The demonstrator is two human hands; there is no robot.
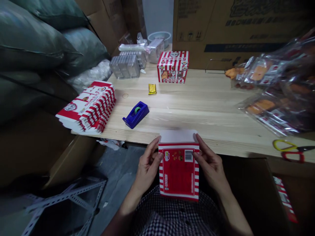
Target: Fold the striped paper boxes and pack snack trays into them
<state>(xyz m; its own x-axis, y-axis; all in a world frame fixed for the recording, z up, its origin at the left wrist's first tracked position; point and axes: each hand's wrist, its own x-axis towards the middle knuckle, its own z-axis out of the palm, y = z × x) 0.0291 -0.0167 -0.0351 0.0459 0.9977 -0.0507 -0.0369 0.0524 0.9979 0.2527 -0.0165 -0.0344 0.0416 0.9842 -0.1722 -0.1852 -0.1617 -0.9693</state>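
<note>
Between my two hands is a red-and-white striped cardboard box (179, 172), its printed face with a barcode turned up and a white flap at its far end. My left hand (149, 164) pinches its left edge, thumb on the printed face. My right hand (209, 162) grips the right edge in the same way. The box is held over my lap, just at the table's front edge. Beyond it on the table lie a blue tape dispenser (136, 114) and a small gold packet (152, 88). An assembled striped box (173, 67) stands farther back.
A stack of flat striped boxes (87, 106) lies at the table's left. Clear plastic trays (125, 66) sit behind. Bagged orange items (265, 105) pile up at right, near scissors (291, 150). A large carton (236, 36) stands at the back; a metal frame (81, 200) is lower left.
</note>
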